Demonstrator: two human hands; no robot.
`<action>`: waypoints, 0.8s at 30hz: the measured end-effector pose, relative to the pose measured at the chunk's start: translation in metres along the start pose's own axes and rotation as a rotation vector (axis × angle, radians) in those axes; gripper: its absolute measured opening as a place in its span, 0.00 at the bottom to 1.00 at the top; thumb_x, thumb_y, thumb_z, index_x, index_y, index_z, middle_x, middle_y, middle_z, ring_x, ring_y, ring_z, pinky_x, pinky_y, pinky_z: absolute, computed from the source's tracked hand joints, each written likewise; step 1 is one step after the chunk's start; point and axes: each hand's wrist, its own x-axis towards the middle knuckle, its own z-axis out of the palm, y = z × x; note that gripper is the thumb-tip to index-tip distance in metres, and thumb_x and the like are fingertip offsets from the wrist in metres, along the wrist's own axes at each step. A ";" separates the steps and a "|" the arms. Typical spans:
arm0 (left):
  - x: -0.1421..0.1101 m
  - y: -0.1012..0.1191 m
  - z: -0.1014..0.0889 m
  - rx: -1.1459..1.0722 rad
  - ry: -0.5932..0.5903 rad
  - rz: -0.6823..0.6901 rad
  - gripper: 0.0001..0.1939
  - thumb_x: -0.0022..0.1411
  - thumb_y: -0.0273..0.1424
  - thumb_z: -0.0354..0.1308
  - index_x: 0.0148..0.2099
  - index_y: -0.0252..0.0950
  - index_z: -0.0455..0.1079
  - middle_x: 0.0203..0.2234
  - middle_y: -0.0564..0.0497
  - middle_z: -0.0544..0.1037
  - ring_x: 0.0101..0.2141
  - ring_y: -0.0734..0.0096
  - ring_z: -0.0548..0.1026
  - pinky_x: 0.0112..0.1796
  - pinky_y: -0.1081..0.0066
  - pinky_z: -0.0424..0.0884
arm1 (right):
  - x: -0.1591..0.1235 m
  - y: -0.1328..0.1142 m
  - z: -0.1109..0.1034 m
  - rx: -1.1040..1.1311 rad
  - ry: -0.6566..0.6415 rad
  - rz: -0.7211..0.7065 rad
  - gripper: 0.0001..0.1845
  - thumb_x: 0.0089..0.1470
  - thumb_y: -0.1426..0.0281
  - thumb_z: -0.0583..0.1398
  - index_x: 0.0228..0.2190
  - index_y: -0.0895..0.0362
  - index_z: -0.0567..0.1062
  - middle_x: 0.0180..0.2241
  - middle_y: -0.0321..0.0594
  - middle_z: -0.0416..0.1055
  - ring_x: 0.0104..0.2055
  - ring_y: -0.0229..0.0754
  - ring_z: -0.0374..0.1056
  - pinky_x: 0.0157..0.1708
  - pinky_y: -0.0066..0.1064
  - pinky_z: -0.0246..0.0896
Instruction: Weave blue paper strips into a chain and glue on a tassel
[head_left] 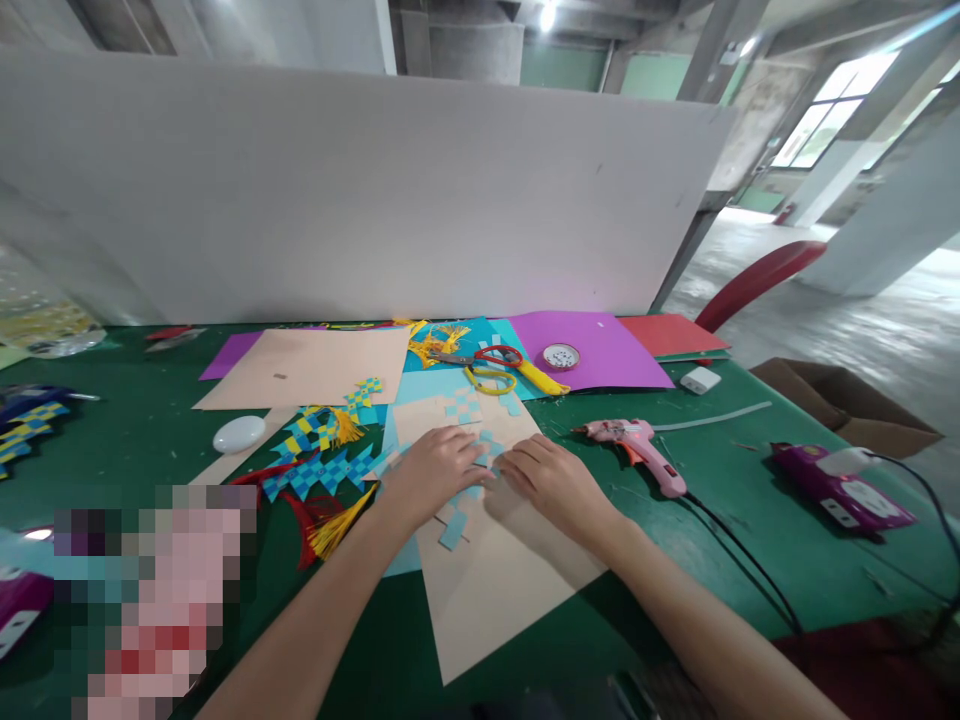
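Note:
Light blue paper strips, partly woven, lie on a beige sheet of paper. My left hand is closed at their left side, its fingertips pinching the strips. From the right, my right hand has bent fingers closed on the opposite edge; the fingertips partly hide the paper. Below the left fingers, a loose blue strip rests on the beige sheet, and above them is a small woven blue piece. A blue woven fish shape with red and yellow tassels is left of my left hand.
A pink glue gun lies at right with its cable, near a purple power strip. Behind are scissors, a yellow-handled cutter, a roll of tape and purple paper. Someone's blurred-out arm is at left.

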 end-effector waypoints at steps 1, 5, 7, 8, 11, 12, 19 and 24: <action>0.000 0.000 0.000 0.001 -0.003 0.001 0.18 0.64 0.43 0.50 0.48 0.35 0.70 0.44 0.46 0.77 0.48 0.62 0.71 0.49 0.62 0.64 | 0.000 0.000 0.001 -0.014 0.003 -0.008 0.11 0.61 0.74 0.52 0.38 0.57 0.74 0.34 0.42 0.72 0.40 0.42 0.65 0.42 0.34 0.61; 0.000 0.000 0.000 -0.024 -0.012 -0.018 0.21 0.61 0.47 0.54 0.47 0.35 0.69 0.43 0.46 0.77 0.48 0.60 0.71 0.48 0.61 0.64 | 0.001 0.001 0.002 -0.079 -0.017 -0.052 0.11 0.61 0.75 0.52 0.37 0.57 0.74 0.32 0.41 0.72 0.39 0.41 0.65 0.42 0.34 0.59; 0.000 0.001 0.000 -0.031 -0.022 -0.031 0.22 0.60 0.47 0.55 0.47 0.35 0.69 0.42 0.45 0.77 0.47 0.59 0.71 0.48 0.61 0.63 | 0.003 0.001 0.003 -0.109 -0.023 -0.059 0.10 0.60 0.75 0.53 0.35 0.57 0.74 0.31 0.41 0.71 0.38 0.41 0.65 0.40 0.33 0.59; 0.000 0.002 0.000 -0.033 -0.025 -0.035 0.21 0.60 0.46 0.55 0.46 0.35 0.69 0.41 0.45 0.77 0.46 0.59 0.71 0.48 0.61 0.63 | 0.004 0.001 0.003 -0.119 -0.022 -0.057 0.10 0.60 0.75 0.53 0.33 0.57 0.74 0.30 0.41 0.70 0.37 0.41 0.65 0.39 0.33 0.59; 0.001 0.003 0.000 -0.029 -0.028 -0.041 0.20 0.60 0.45 0.56 0.46 0.34 0.69 0.40 0.45 0.77 0.45 0.59 0.72 0.47 0.61 0.63 | 0.006 0.001 0.003 -0.132 -0.013 -0.021 0.11 0.59 0.76 0.53 0.27 0.57 0.72 0.28 0.40 0.69 0.34 0.41 0.64 0.35 0.32 0.58; 0.001 0.004 0.000 -0.025 -0.027 -0.043 0.20 0.60 0.45 0.56 0.45 0.34 0.69 0.39 0.45 0.77 0.45 0.59 0.72 0.47 0.61 0.63 | 0.007 0.001 0.003 -0.134 -0.010 -0.012 0.11 0.59 0.76 0.53 0.26 0.57 0.71 0.28 0.40 0.68 0.34 0.40 0.64 0.35 0.31 0.58; 0.003 0.007 -0.003 -0.009 -0.016 -0.043 0.16 0.62 0.43 0.55 0.43 0.34 0.69 0.36 0.45 0.77 0.45 0.58 0.72 0.46 0.61 0.63 | 0.007 0.001 0.006 -0.129 0.024 0.045 0.10 0.58 0.76 0.53 0.27 0.57 0.70 0.29 0.40 0.68 0.36 0.40 0.64 0.35 0.29 0.57; 0.004 0.009 -0.004 0.008 0.008 -0.031 0.14 0.67 0.38 0.49 0.38 0.34 0.70 0.32 0.47 0.77 0.40 0.63 0.73 0.44 0.62 0.64 | 0.006 0.001 0.004 -0.117 0.028 0.042 0.10 0.58 0.76 0.53 0.27 0.57 0.70 0.29 0.40 0.69 0.36 0.40 0.64 0.34 0.29 0.57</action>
